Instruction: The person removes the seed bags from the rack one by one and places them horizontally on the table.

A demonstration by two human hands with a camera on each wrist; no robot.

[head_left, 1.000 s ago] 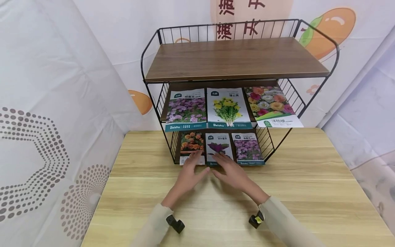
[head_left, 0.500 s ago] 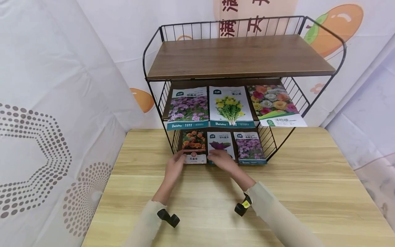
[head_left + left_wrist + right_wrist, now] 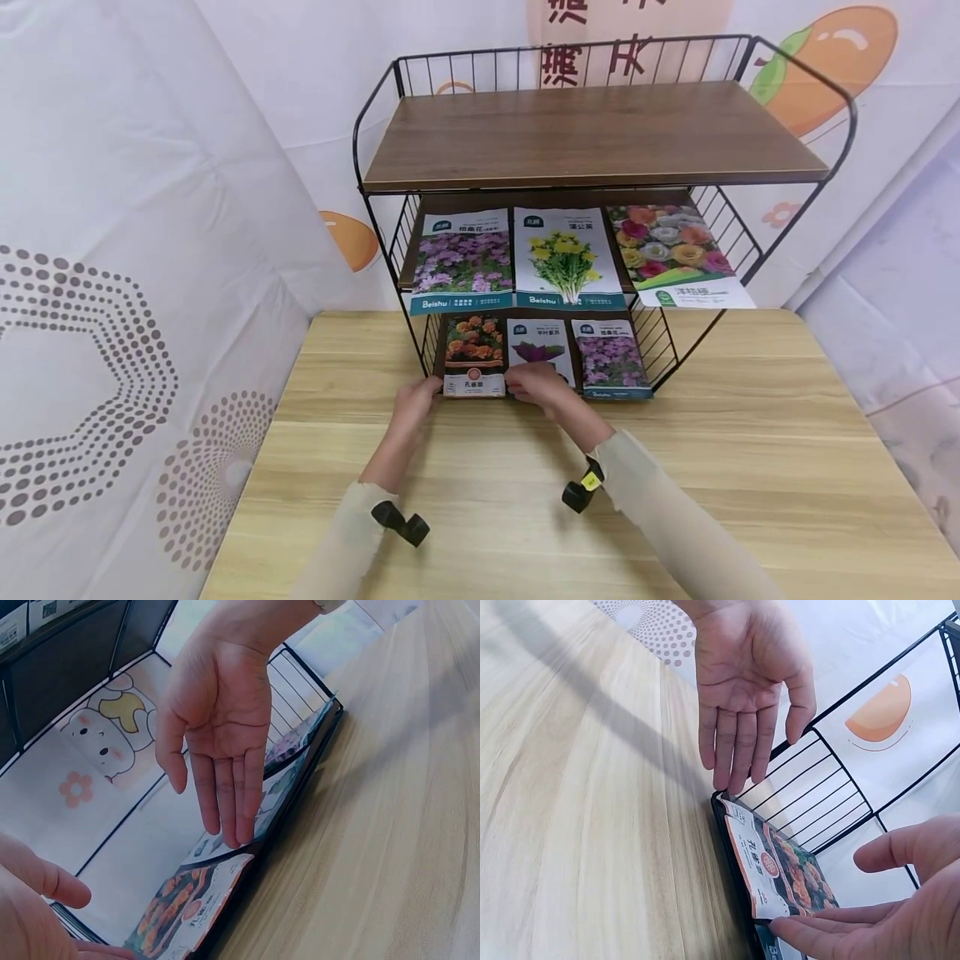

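Observation:
An orange marigold seed packet (image 3: pixel 474 358) lies at the left of the rack's bottom shelf. My left hand (image 3: pixel 414 406) is beside its left edge, at the shelf corner; in the right wrist view the fingers of that left hand (image 3: pixel 742 697) are straight. My right hand (image 3: pixel 542 386) is at the packet's other edge and partly covers a purple-leaf seed packet (image 3: pixel 534 340). Seen from the right wrist, straight fingers of the right hand (image 3: pixel 885 907) touch the marigold packet's edge. A purple-flower packet (image 3: pixel 613 357) lies at the right of this shelf.
Above, the middle shelf of the black wire rack bears three larger packets: purple flowers (image 3: pixel 462 262), yellow dandelions (image 3: pixel 567 258) and mixed blooms (image 3: pixel 675 254). A brown top shelf (image 3: pixel 592 137) overhangs them. The rack stands on a light wooden table (image 3: pixel 480 500) before a patterned curtain.
My left hand has moved from over the marigold packet to its left side, uncovering it. My right hand has shifted slightly left, to the packet's right edge.

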